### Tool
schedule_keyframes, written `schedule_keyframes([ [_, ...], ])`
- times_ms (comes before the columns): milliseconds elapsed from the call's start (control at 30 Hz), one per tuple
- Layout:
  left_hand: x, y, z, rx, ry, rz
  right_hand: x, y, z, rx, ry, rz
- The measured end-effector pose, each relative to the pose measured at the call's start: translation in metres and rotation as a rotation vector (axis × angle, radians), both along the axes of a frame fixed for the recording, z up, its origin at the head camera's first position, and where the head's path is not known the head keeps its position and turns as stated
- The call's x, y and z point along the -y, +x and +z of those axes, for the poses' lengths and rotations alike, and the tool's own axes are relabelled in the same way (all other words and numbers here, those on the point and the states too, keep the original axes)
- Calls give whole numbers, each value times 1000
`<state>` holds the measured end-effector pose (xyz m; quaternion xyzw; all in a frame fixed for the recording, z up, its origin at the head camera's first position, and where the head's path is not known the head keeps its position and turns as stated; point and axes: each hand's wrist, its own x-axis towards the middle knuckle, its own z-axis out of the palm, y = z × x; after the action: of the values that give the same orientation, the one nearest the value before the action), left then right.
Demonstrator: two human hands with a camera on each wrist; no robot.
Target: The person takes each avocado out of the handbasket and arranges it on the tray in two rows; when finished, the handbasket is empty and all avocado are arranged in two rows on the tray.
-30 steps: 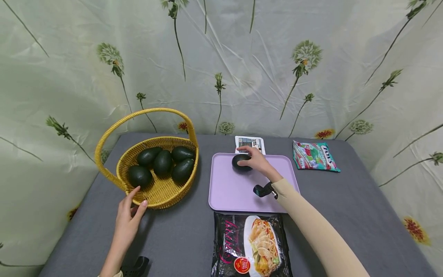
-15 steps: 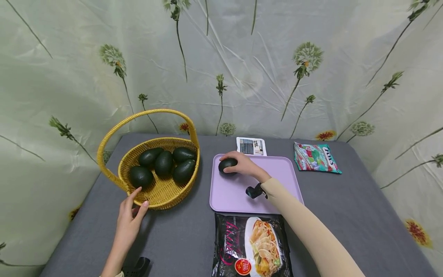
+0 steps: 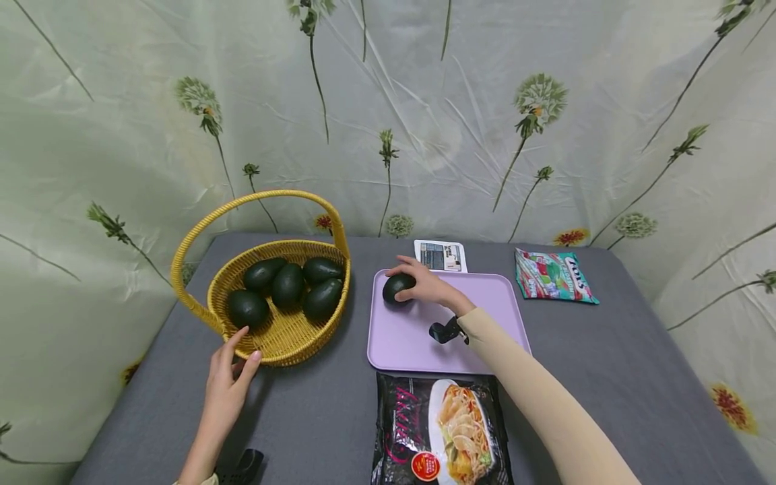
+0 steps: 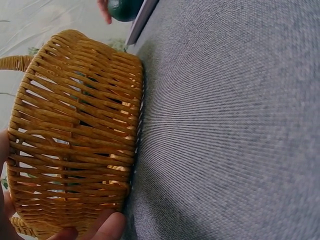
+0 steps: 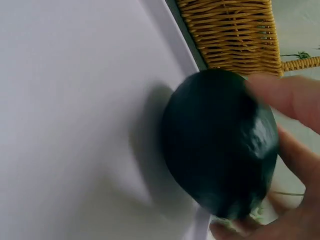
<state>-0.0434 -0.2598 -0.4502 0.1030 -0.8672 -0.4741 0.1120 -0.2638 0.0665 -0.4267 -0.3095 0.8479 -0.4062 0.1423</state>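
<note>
Head view: the right hand (image 3: 427,286), at the end of a cream sleeve (image 3: 539,397), grasps a dark green, egg-shaped avocado (image 3: 394,289), thumb on its near side and fingers about its top and far side. The avocado is at the far left part of a flat, lilac, rectangular tray (image 3: 448,350) with rounded corners; I cannot tell whether it rests on the tray or is held just above it. From the right wrist, the avocado hides some of the fingertips.

The left hand (image 3: 224,384) grips the near left rim of a round, yellow woven basket (image 3: 281,350) with a tall arched handle, its forefinger and thumb over the edge; the left wrist view shows other fingers against the outer wall. Five more dark green avocados (image 3: 287,285) lie in the basket.

Nearest the person, just beside the tray, a glossy black food packet (image 3: 439,431) lies on the grey cloth-covered surface (image 3: 315,417). Behind the tray is a white printed packet (image 3: 440,256); to its right, a teal and pink snack bag (image 3: 552,276).
</note>
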Motion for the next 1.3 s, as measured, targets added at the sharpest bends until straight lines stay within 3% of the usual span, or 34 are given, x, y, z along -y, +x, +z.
schedule_keyframes([
  [167,1,0,-1,13,-3,7,3,-1,-4,113,-50,-91],
  [467,1,-1,-1,36,9,5,6,-2,-8,281,-129,-20],
  [933,0,-2,-2,23,0,10,0,-1,-13,250,-216,3],
  [1167,-1,0,-2,19,2,12,1,2,4,163,-297,-50],
  [1300,-1,-1,-2,21,3,9,13,5,19,111,-369,-5],
])
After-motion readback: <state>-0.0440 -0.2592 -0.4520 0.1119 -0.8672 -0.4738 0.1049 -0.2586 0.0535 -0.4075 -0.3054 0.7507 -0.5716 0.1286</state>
